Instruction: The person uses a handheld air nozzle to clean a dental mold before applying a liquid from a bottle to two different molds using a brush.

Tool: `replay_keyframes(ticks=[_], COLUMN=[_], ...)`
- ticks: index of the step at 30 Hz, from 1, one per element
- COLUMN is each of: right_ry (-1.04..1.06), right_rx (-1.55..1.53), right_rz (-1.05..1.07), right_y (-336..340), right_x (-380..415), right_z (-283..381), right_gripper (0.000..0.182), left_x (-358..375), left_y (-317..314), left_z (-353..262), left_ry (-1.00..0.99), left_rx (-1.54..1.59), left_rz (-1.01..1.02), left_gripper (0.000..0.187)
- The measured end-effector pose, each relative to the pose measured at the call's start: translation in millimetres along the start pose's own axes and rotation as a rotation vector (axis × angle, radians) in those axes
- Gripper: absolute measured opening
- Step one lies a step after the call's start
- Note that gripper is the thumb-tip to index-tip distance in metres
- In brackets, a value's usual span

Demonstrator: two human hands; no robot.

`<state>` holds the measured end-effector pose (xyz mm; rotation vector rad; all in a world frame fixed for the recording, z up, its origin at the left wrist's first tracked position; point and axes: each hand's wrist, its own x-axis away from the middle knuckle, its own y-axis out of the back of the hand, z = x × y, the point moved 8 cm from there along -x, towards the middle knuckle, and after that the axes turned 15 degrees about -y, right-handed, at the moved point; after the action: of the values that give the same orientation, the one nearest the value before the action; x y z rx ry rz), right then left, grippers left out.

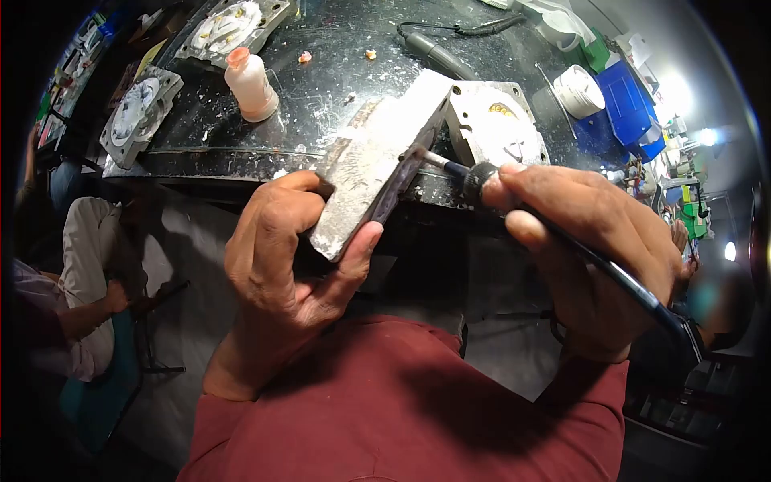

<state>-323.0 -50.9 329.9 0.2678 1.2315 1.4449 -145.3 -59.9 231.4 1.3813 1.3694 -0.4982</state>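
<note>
My left hand grips a grey-white metal block, thumb at its lower end and fingers around its left side. The block is tilted at the table's front edge, and its dark inner side faces right. My right hand is closed around a black rotary handpiece with a cable running back over the hand. The handpiece's thin metal tip meets the block's right side. Just behind the tip, an open metal mould half with a white filling lies on the table.
The black table carries a white bottle with a pink top, two more moulds at left, a dark tool, a white tub and a blue tray. Other people sit at far left and right.
</note>
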Motion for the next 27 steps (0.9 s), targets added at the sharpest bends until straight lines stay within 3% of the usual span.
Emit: replay_keyframes(ticks=[8,13,19,20,27], right_ry=[0.179,0.043,0.152,0.079,0.023], right_rx=[-0.038,0.008,-0.093,-0.098,-0.072], right_rz=[0.046,0.029,0.062,0.080,0.055], right_y=[0,-5,-5,-5,-8], right_x=[4,7,6,6,6], right_z=[3,-14,-8,-9,-15], right_gripper=[0.024,0.023,0.023,0.023,0.027], left_x=[-6,-4,-1,0,-4], left_y=[-1,1,2,3,4], left_z=[3,12,20,21,30], left_ry=[0.044,0.188,0.325,0.344,0.320], left_rx=[-0.008,0.038,0.057,0.065,0.125], left_rz=[-0.036,-0.046,-0.062,-0.063,-0.084], left_gripper=[0.032,0.030,0.029,0.028,0.022])
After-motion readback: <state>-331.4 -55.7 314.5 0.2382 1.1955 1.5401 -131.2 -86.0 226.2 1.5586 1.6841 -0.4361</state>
